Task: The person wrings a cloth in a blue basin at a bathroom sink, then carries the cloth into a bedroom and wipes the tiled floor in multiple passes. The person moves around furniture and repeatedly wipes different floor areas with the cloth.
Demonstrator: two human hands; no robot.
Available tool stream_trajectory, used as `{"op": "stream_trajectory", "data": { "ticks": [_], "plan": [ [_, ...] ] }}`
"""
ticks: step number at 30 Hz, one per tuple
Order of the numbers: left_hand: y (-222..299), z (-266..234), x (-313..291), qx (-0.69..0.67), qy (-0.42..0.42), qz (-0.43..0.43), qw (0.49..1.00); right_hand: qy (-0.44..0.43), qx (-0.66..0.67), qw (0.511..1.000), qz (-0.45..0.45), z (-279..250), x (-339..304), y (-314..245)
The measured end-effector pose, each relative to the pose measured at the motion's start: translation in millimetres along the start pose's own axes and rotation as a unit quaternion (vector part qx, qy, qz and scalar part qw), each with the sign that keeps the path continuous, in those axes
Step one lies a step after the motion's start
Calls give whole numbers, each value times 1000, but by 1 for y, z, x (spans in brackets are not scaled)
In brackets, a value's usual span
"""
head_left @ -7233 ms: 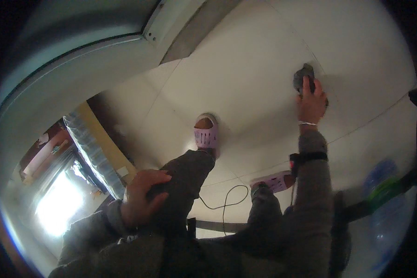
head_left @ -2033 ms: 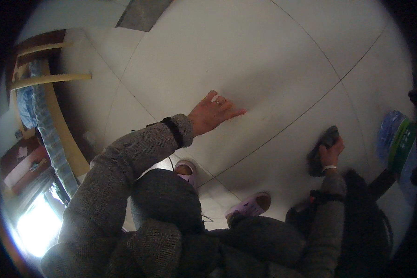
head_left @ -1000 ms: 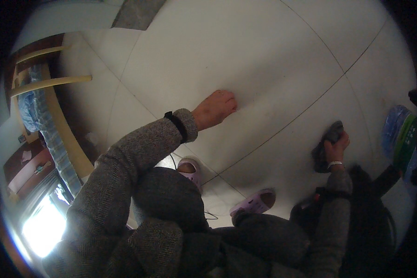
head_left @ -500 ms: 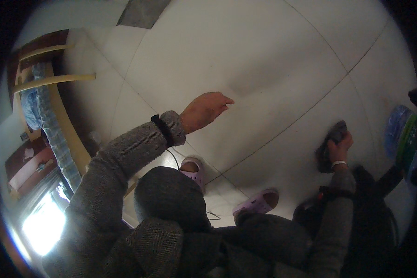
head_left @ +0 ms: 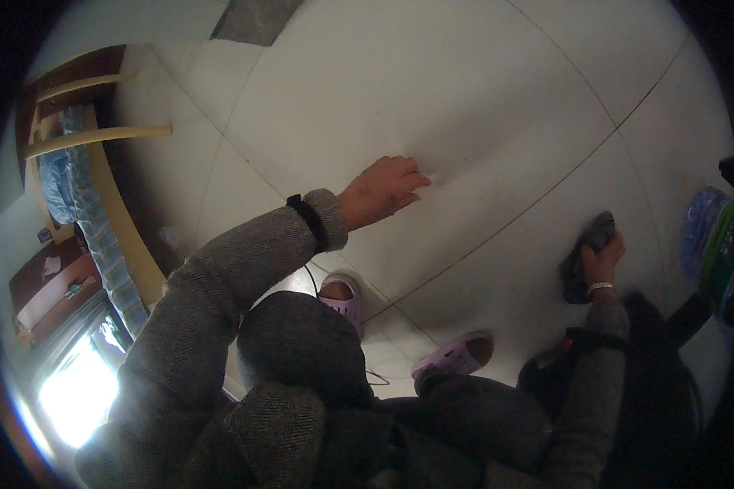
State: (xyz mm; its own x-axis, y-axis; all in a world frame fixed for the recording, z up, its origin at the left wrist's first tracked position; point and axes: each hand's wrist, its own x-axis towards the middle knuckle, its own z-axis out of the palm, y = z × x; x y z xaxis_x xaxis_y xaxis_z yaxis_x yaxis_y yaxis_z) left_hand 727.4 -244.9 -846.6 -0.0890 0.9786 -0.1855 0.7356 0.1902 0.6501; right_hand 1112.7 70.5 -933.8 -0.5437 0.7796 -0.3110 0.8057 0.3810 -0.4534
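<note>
My left hand (head_left: 385,190) reaches out over the pale tiled floor, palm down. Its fingers are loosely bent and apart, with nothing seen in them. A small pale spot lies by the fingertips; what it is, I cannot make out. At the right, my right hand (head_left: 603,259) is closed on a dark grey elongated thing (head_left: 574,271). Whether this is a shoe or a bundled cloth, I cannot tell. The fingers and thumb cover part of its right side.
Below are my feet in pink clogs (head_left: 458,354). A wooden bed frame (head_left: 114,196) with blue bedding stands at the left, near a bright window (head_left: 77,395). Blue and green round items (head_left: 709,244) sit at the far right. A grey mat (head_left: 257,18) lies at the top.
My left hand has moved slightly to the right, and its fingers have spread from a more pointed, gathered shape. The right hand keeps its hold on the dark grey thing, nearly still.
</note>
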Motion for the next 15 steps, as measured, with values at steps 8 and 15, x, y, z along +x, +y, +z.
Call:
{"op": "stream_trajectory", "data": {
  "ticks": [8, 15],
  "plan": [
    [-9, 25, 6, 27, 7, 25, 999, -2, -3, 1000, -6, -1, -1, -1],
    [-8, 4, -6, -9, 35, -45, 998, -4, -14, 999, -32, -2, -3, 1]
  ]
}}
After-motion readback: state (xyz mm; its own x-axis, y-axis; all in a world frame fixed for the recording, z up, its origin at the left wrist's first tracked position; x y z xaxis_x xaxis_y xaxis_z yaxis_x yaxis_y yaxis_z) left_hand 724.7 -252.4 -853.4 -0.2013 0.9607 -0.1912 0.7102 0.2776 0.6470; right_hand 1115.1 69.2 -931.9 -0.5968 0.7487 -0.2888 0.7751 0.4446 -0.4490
